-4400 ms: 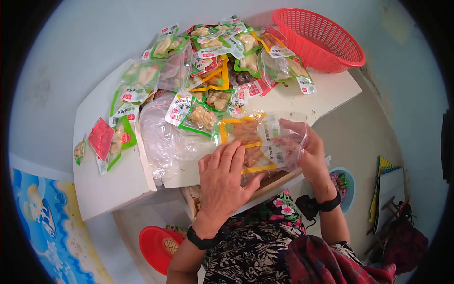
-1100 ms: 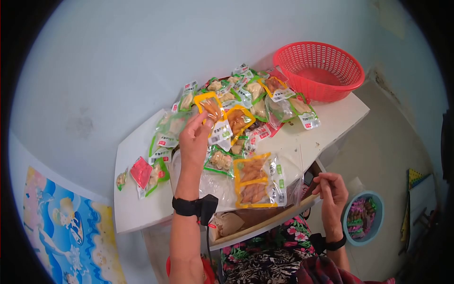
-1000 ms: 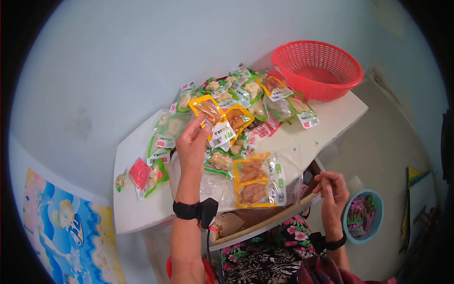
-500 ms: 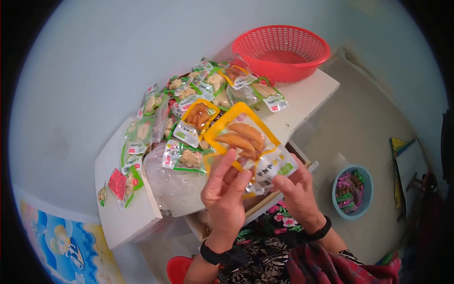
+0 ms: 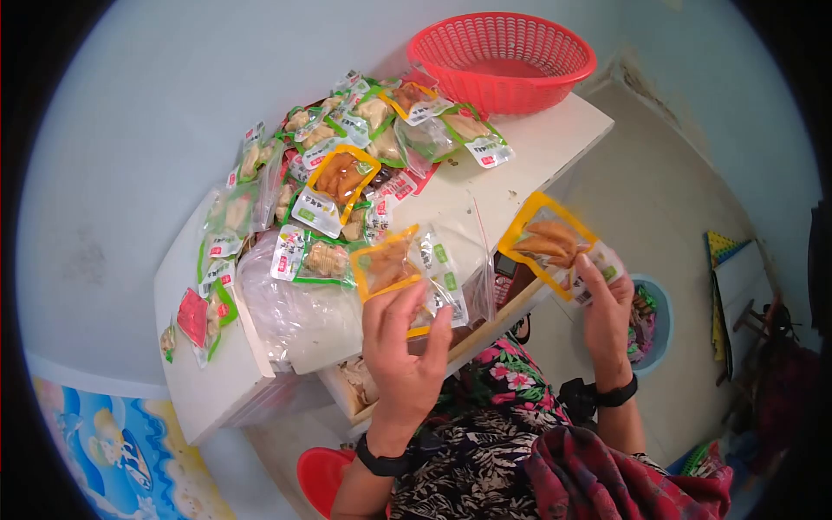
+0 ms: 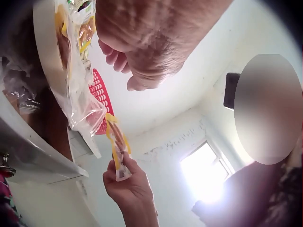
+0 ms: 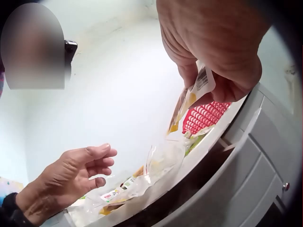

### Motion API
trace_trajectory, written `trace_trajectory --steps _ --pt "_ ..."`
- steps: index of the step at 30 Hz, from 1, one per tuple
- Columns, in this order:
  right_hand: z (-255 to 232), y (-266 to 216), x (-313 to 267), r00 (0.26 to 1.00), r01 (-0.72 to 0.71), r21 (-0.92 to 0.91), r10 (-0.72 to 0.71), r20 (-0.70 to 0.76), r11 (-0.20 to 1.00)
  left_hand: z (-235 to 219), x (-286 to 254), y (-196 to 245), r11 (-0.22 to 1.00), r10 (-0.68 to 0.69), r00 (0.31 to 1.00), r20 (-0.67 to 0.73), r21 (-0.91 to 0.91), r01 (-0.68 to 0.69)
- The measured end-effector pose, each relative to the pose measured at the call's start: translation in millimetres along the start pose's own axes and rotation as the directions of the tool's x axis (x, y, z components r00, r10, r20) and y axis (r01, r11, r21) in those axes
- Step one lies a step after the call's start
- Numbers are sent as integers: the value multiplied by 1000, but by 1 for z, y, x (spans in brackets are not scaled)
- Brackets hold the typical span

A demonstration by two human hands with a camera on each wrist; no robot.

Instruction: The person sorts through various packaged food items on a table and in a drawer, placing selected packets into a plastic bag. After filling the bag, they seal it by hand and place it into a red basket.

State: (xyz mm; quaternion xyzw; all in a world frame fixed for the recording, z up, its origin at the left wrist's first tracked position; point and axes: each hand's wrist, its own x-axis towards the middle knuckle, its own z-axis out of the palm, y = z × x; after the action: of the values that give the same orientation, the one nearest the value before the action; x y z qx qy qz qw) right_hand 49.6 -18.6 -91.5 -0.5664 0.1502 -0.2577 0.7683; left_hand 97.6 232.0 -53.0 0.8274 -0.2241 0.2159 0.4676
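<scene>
My right hand (image 5: 609,316) pinches a yellow-edged food packet (image 5: 548,241) by its white printed end, out past the drawer's right side. Brown pieces show through the packet's clear window. My left hand (image 5: 400,364) is held over the table's front edge, fingers loosely bent with nothing between them. Just beyond its fingertips lies a clear plastic bag (image 5: 479,297) with yellow-edged packets inside. In the right wrist view the left hand (image 7: 71,177) stands apart from this bag, thumb and fingers spread. Another yellow-edged packet (image 5: 341,178) lies on the front of the pile.
Green-edged packets (image 5: 325,260) and others are heaped on the white table (image 5: 529,143). A red basket (image 5: 503,95) stands at the back right. Below the table's front edge a drawer (image 5: 498,322) is pulled out. On the floor sits a blue basin (image 5: 663,325).
The left hand took a yellow-edged packet from the pile and brought it to the right hand. Now the left hand has let go, and the right hand has carried the packet rightward.
</scene>
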Motion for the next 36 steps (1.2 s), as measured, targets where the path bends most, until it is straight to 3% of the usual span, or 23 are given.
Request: trace_trajectory --steps 2,6,8,17,22,25,28,31,34,36 --pt "3 9 0 999 -49 -4 49 0 999 11 1 1 989 109 994 -3 98 -108" --pt "15 19 1 994 -113 30 113 -6 993 24 10 11 960 131 987 90 235 -149" --pt "19 17 2 984 -160 41 156 85 986 31 17 13 942 141 983 115 289 -169" --pt "34 7 10 924 -254 -98 272 269 962 43 22 5 953 181 972 147 219 -210" --pt "60 -2 20 831 -291 -234 366 419 928 52 20 15 982 149 987 59 106 -155" --pt "72 -9 32 725 -313 -430 506 468 847 48 17 12 987 131 988 79 81 -137" --pt "75 23 36 707 -169 -362 369 604 917 44 16 7 987 161 983 89 7 -162" --pt "78 24 35 710 -247 -348 413 570 904 37 13 2 981 191 980 62 -39 -189" --pt "93 -17 23 722 -437 -324 542 430 839 3 5 -10 984 175 984 -9 8 -175" --pt "81 -14 26 715 -427 -349 548 433 834 -20 -4 -28 991 126 991 -53 56 -123"
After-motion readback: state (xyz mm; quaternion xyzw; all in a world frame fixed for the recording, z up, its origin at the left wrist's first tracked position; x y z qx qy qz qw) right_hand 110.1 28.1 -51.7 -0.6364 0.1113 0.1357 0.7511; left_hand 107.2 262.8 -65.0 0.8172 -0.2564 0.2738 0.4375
